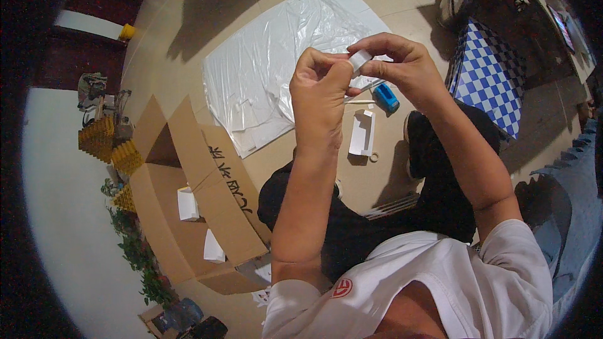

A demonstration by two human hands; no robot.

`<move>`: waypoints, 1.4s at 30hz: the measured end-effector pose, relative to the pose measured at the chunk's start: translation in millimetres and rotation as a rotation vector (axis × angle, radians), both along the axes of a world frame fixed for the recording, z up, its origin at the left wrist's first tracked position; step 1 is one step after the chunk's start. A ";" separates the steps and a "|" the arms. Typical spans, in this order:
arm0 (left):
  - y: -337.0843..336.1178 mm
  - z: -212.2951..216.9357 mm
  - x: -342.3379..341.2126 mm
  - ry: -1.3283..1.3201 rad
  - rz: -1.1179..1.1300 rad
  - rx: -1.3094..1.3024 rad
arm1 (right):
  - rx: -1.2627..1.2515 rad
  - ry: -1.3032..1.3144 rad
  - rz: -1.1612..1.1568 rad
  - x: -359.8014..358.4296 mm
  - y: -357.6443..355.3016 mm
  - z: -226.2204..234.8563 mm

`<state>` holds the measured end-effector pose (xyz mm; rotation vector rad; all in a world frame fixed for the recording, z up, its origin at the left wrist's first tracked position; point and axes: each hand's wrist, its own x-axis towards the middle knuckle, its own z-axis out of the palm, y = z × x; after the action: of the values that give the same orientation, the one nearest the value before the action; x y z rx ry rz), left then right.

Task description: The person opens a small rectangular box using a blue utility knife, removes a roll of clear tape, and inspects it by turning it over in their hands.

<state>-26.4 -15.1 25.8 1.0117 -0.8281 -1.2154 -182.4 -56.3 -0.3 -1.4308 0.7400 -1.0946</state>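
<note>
Raised over the floor, my left hand (320, 88) and my right hand (402, 66) meet at their fingertips. Between them they pinch a small white piece (360, 60); its exact kind is too small to make out, and fingers cover part of it. Both hands are closed on it. Beneath the hands, on the floor, lies a blue plastic tool (385, 98). A small open white box (362, 133) is nearer to me, with a narrow tan ring (374, 157) beside its corner.
White plastic sheeting (251, 56) covers the floor ahead. An open cardboard box (235, 194) stands at my left, holding two small white boxes (187, 204). Blue-and-white checked panels (490, 78) lean at the right. Plants (141, 248) and yellow stacks (97, 138) line the far left.
</note>
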 end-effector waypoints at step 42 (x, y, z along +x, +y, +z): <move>-1.6 5.5 7.9 0.048 -0.125 -0.041 | 0.065 -0.177 -0.005 1.1 -0.9 0.9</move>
<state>-18.5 -16.7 31.3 0.9048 -0.8865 -1.3186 -181.3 -57.3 0.7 -1.2595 0.6471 -1.1740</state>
